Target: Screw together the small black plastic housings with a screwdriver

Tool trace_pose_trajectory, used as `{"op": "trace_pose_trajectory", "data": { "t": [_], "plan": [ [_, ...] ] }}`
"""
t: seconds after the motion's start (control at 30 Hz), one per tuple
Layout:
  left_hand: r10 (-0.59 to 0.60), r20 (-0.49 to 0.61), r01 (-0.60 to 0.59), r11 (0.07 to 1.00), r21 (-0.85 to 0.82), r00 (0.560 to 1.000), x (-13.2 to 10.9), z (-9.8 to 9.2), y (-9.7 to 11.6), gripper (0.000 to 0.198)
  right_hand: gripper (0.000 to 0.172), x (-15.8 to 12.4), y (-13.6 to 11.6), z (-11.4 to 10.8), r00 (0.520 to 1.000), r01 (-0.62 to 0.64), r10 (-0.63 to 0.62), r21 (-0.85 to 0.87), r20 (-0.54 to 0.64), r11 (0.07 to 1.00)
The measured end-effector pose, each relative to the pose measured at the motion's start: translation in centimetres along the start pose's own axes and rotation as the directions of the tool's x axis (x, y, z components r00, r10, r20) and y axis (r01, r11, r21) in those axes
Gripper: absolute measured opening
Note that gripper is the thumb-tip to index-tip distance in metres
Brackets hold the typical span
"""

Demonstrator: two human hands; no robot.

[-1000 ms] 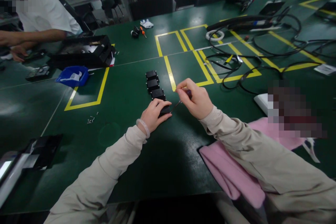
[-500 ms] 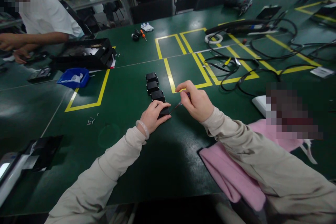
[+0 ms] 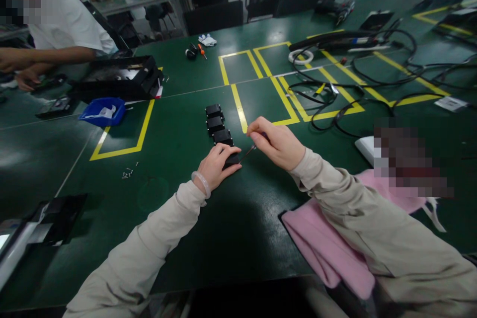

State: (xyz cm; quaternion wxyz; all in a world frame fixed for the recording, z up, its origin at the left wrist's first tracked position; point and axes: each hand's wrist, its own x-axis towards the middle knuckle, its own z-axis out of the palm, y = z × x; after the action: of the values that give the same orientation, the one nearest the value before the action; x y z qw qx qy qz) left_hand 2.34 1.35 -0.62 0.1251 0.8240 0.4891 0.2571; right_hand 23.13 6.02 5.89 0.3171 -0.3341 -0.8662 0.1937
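My left hand is closed around a small black block on the green table, thumb on its near side and fingers over the top. My right hand grips a screwdriver by its handle, most of which the fingers hide. Its thin shaft slants down to the left, with the tip at the block's right end by my left fingertips. Just beyond, three similar black blocks stand in a row with small bright screws or pins at their ends. Several loose screws lie on the table to the left.
A blue tray and a black open case stand at the left, near a co-worker's arm. Black cables sprawl at the right. Pink cloth lies under my right forearm. Yellow tape marks the table.
My right hand has turned slightly around the screwdriver, its fingers more curled over the handle. My left hand keeps its hold on the block. The whole view has shifted slightly.
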Motion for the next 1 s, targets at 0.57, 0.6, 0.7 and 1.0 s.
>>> {"op": "trace_pose_trajectory", "data": {
  "t": [0.57, 0.6, 0.7, 1.0],
  "plan": [
    [0.001, 0.006, -0.001, 1.000, 0.008, 1.000, 0.03, -0.15, 0.04, 0.035, 0.019, -0.13, -0.12, 0.00, 1.000, -0.002, 0.002, -0.005, -0.008, 1.000],
    [0.001, 0.006, -0.001, 1.000, 0.007, 1.000, 0.02, -0.16, 0.04, 0.035, 0.017, -0.13, -0.16, -0.03, 1.000, 0.011, -0.011, 0.003, -0.004, 1.000],
    [0.003, 0.005, -0.003, 1.000, 0.007, 1.000, 0.02, -0.16, 0.03, 0.035, 0.016, -0.13, -0.24, -0.07, 1.000, 0.020, -0.020, 0.010, 0.008, 1.000],
    [0.005, 0.003, -0.005, 1.000, 0.007, 1.000, 0.03, -0.10, -0.03, 0.035, 0.015, -0.09, -0.07, 0.07, 1.000, 0.014, -0.015, 0.037, 0.007, 0.999]
  ]
}}
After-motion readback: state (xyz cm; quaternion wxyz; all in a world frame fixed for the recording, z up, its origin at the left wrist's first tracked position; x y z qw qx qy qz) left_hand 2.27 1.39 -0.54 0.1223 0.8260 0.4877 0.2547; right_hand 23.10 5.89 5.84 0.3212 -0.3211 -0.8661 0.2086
